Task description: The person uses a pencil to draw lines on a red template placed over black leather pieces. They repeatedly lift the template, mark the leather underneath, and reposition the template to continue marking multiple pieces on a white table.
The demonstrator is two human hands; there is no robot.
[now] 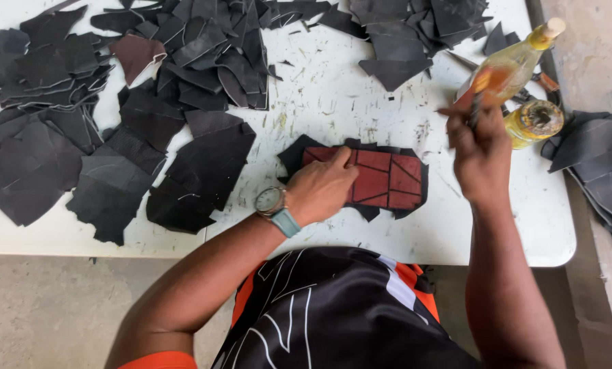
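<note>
1. At far left, heaps of black cut leather pieces (pixel 80 123) cover the white table (pixel 333 96), overlapping loosely

2. Left of centre, the person's left hand (pixel 323 188), with a wristwatch (pixel 273 203) on the wrist, lies flat with fingers spread on the left end of a dark red panel (pixel 388 179); it presses down rather than grasping

3. The red panel lies flat near the table's front edge, on black scraps that show around its border. Dark lines divide it into patches. Its long axis runs left to right across the table

4. The panel looks thin, light and pliable, likely to slide or curl, so pinning it flat by the bare end seems the sensible hold

5. At right, the right hand (pixel 482 154) is closed around a thin brush-like tool (pixel 480 96), raised beside a tilted yellow bottle (pixel 514 65) and an open jar (pixel 535 121)

6. At far right, more dark leather (pixel 600 164) hangs off the table
</note>
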